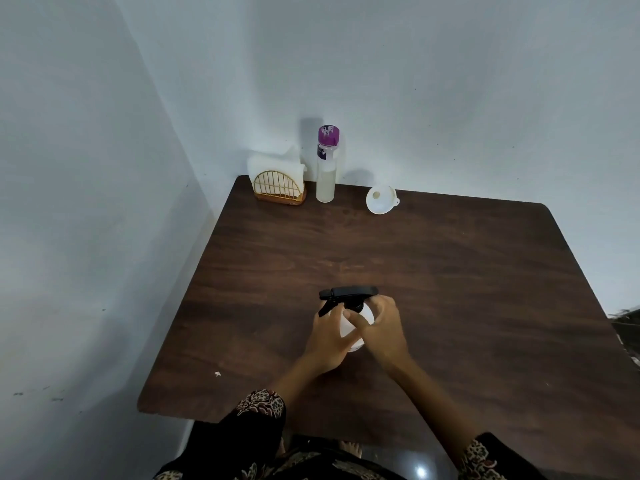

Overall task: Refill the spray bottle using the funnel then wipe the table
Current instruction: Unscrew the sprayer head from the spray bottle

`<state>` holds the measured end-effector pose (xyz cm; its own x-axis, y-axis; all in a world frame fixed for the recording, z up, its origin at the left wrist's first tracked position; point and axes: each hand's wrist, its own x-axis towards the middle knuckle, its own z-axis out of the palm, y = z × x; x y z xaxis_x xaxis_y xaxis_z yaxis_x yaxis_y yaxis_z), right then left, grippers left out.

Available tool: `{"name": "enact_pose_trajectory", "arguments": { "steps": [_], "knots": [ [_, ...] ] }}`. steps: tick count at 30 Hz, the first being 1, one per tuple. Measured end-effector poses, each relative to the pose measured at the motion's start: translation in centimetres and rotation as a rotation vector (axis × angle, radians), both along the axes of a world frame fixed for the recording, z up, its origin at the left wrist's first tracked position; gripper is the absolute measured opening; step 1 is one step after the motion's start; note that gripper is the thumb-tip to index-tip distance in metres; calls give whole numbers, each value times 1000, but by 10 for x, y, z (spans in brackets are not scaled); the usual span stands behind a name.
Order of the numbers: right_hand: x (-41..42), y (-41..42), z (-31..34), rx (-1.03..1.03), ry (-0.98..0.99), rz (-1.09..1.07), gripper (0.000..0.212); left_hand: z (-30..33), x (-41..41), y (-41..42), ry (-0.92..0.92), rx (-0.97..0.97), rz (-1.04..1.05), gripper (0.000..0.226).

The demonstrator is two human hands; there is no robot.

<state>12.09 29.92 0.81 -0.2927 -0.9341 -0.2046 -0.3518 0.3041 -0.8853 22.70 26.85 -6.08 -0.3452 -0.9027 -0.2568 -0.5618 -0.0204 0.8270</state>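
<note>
A white spray bottle (pixel 348 325) with a black trigger head (pixel 348 294) stands upright near the middle of the dark wooden table (pixel 450 271). My left hand (pixel 330 336) wraps around the bottle's body from the left. My right hand (pixel 381 327) holds the bottle at the collar just under the black head. A white funnel (pixel 380 199) lies on its side at the table's far edge. To its left stands a tall clear refill bottle (pixel 326 168) with a purple cap, roughly half full of pale liquid.
A gold wire holder (pixel 280 188) with white napkins sits in the far left corner by the walls. A small white scrap (pixel 217 374) lies near the table's front left edge. Walls close the table's left and far sides.
</note>
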Motion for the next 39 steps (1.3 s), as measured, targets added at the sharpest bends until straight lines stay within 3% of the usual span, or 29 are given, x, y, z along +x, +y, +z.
{"name": "enact_pose_trajectory", "arguments": {
  "steps": [4,7,10,16,20,26,32,35,39],
  "knots": [
    [-4,-1,9,-4,-72,166,50,1,-1,0,33,-23,4,68],
    [8,-1,13,-76,-67,-25,47,2,-1,1,38,-19,7,52],
    [12,3,8,-152,-8,-125,45,7,1,2,5,-1,3,62],
    [6,7,4,-115,-8,65,61,11,-1,2,-37,-6,-9,56],
    [13,7,8,-145,-75,-45,66,9,-1,2,8,34,29,63],
    [9,7,13,-201,-38,-116,33,11,1,3,-50,31,-2,63],
    [8,13,21,-244,45,-15,39,13,0,3,-68,19,-15,60],
    [4,11,41,-292,54,31,44,15,1,3,-73,-9,-12,74],
    [-6,4,69,-360,73,68,24,16,1,5,-51,-42,-16,87]
  ]
}}
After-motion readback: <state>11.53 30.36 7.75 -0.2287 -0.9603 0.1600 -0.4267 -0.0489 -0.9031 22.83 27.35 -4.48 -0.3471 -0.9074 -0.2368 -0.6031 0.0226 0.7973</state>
